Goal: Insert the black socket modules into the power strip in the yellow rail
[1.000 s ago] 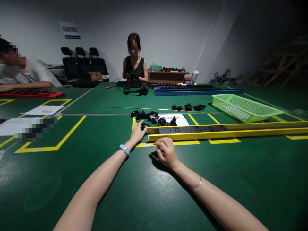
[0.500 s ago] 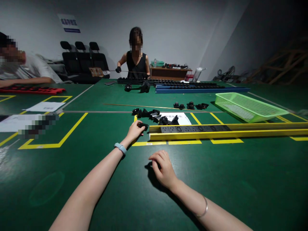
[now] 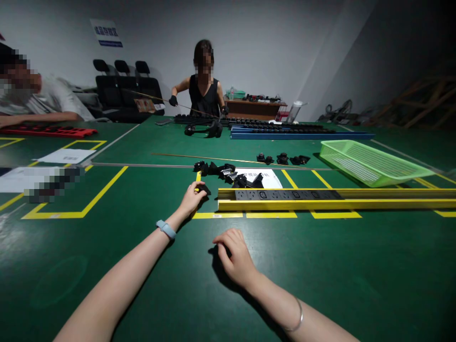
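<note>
While the left hand pinches one black socket module beside one yellow rail, the right hand rests curled on the green table, its grip unclear.

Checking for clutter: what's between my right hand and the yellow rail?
In the head view, only bare green mat and a yellow tape line lie between the right hand and the yellow rail.

An assembly workshop. Long green tables carry yellow taped bays, printed work sheets, a yellow socket rail, heaps of black parts and a green basket. Two co-workers sit at upper left and top centre, with a wall sign above stacked chairs.
</note>
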Motion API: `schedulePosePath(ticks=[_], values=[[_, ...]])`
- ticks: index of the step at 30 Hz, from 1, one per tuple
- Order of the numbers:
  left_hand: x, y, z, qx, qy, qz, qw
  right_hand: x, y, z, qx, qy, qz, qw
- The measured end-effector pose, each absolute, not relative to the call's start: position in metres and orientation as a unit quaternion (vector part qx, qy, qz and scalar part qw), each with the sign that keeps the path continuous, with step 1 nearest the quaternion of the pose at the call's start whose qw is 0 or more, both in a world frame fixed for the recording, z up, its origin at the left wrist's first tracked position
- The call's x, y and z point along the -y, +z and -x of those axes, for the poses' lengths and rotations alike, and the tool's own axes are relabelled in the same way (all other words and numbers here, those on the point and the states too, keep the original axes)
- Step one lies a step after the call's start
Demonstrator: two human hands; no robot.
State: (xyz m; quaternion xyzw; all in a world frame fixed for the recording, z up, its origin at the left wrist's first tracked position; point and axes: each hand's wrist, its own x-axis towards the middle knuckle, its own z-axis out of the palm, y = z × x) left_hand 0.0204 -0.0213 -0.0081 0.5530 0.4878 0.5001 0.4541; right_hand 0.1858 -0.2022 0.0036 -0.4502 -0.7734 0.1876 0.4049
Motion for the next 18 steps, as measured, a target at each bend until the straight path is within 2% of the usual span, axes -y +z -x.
schedulePosePath(ticks=[8, 18], values=[[0.042, -0.015, -0.013, -0.410, 0.513, -0.530, 0.537, 0.204, 0.004, -0.186, 0.775, 0.198, 0.448, 0.399], [0.050, -0.007, -0.016, -0.416, 0.482, -0.577, 0.511, 0.215, 0.005, -0.185, 0.797, 0.262, 0.423, 0.342]])
